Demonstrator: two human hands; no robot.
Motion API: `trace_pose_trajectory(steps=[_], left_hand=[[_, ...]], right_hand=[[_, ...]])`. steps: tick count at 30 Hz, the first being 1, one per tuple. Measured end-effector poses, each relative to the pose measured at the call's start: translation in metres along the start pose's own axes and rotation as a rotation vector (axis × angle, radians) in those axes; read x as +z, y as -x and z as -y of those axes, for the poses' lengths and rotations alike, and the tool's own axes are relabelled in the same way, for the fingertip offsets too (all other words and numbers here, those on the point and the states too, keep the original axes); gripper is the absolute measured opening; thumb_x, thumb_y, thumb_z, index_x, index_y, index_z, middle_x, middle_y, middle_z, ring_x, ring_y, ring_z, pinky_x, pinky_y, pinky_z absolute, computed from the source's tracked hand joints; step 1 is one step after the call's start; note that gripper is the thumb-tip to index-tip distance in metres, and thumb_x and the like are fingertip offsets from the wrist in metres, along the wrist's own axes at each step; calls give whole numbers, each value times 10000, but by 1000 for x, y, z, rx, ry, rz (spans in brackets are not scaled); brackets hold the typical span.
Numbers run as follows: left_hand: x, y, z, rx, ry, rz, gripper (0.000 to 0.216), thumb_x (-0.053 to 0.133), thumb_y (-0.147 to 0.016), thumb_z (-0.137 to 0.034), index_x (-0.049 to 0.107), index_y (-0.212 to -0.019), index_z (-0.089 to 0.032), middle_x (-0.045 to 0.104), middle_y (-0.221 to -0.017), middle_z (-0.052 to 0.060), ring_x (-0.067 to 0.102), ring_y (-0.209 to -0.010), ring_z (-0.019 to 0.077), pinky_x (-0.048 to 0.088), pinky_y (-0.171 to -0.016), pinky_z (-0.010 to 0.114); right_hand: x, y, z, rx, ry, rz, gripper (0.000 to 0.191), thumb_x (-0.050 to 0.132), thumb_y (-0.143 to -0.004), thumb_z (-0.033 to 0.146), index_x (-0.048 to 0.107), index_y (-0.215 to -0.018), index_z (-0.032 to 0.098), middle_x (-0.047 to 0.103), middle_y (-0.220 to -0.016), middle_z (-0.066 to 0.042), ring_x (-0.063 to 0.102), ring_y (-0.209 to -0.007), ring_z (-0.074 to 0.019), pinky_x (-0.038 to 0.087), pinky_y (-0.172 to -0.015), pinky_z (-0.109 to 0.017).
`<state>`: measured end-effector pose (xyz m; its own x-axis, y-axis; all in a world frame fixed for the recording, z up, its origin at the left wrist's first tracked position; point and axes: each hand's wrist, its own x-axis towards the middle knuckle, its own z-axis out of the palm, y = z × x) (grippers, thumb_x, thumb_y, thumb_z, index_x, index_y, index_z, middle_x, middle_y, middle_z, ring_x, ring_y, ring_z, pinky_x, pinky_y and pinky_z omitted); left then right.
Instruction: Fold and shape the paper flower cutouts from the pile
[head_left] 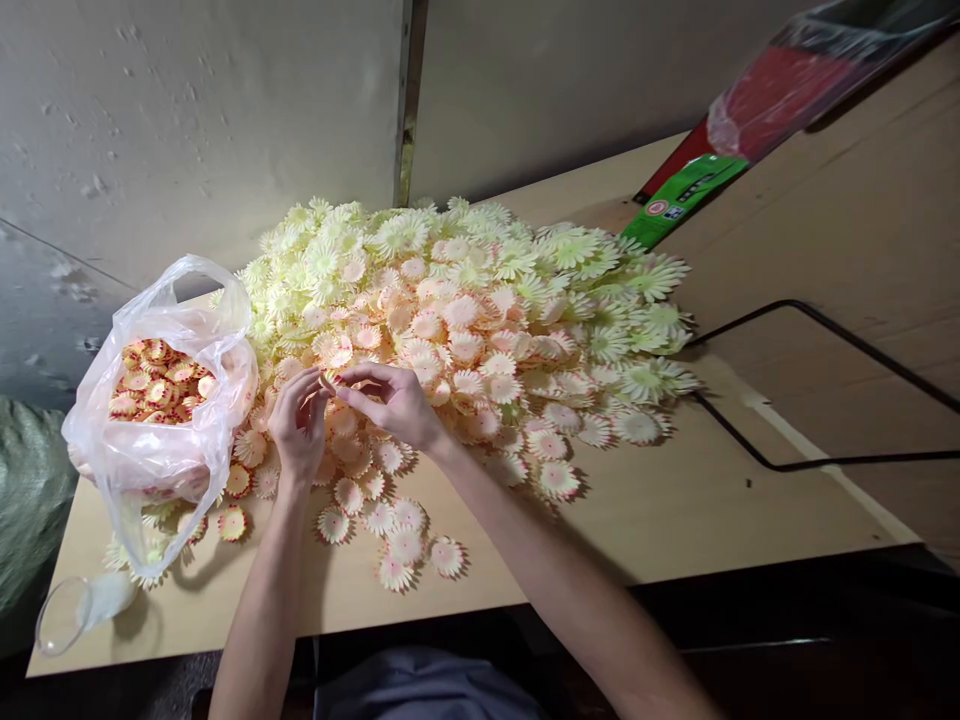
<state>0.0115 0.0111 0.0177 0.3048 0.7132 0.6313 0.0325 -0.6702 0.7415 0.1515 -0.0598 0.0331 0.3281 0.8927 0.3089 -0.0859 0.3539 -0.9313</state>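
Petal piece [328, 383]: small, pale with a reddish edge, mostly hidden by fingertips; held up between both hands, over the left part of the flower heap [457, 345].
Left hand [298, 425]: fingers curled, grip narrow, tips closed on the petal piece.
Right hand [394, 405]: thumb and forefinger pinch the same petal piece from the other side.
Flower heap: pinkish, red-tipped blooms in the middle and front; larger greenish-white ones along the back and right end.
Loose blooms [406, 545]: a cluster between the forearms, in front of the heap.
Plastic bag [187, 455]: whitish, see-through, open at the top, left of the left hand, beside the heap.
Small blooms [157, 385]: red-edged, inside the bag.
Clear cup [64, 615]: on the near left corner of the desk [675, 530].
Black rod [862, 461]: bent, right of the heap.
Red-and-green package [690, 195]: slanting at the back right.
Green sack [30, 500]: beyond the desk's left edge.
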Motion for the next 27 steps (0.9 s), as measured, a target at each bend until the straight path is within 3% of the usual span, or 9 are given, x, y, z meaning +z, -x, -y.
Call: trace_pose_trajectory(steps=[7, 11, 16, 27], left_hand=[[-1, 3, 2, -182, 213, 40, 437, 775, -725, -245, 684, -1150, -202, 714, -1118, 105, 704, -993, 248, 611, -853, 385], [-3, 0, -1, -157, 184, 28, 418, 805, -684, -235, 721, -1093, -225, 712, -1115, 92, 694, -1005, 245, 622, -817, 366], [-6, -2, -2, -167, 124, 71, 380, 803, -689, -283, 738, -1058, -223, 733, -1071, 92, 708, -956, 246, 631, -793, 373], [-6, -1, -8, -245, 235, 51, 285, 814, -678, -254, 769, -955, -202, 767, -934, 76, 737, -709, 199, 629, -708, 308]], right_hand=[[-4, 2, 8, 44, -27, 75, 194, 690, -800, 321, 720, -925, 177, 717, -964, -69, 699, -863, -190, 583, -799, -335], [-4, 1, 8, 81, -55, 94, 193, 676, -809, 338, 728, -909, 182, 726, -951, -63, 695, -873, -192, 569, -831, -348], [-5, 0, 7, 87, -60, 79, 186, 670, -810, 337, 744, -875, 179, 740, -895, -50, 687, -865, -181, 552, -818, -319], [-8, -3, 8, 139, -153, 29, 184, 738, -743, 342, 718, -807, 170, 725, -789, -34, 665, -729, -150, 553, -713, -291]])
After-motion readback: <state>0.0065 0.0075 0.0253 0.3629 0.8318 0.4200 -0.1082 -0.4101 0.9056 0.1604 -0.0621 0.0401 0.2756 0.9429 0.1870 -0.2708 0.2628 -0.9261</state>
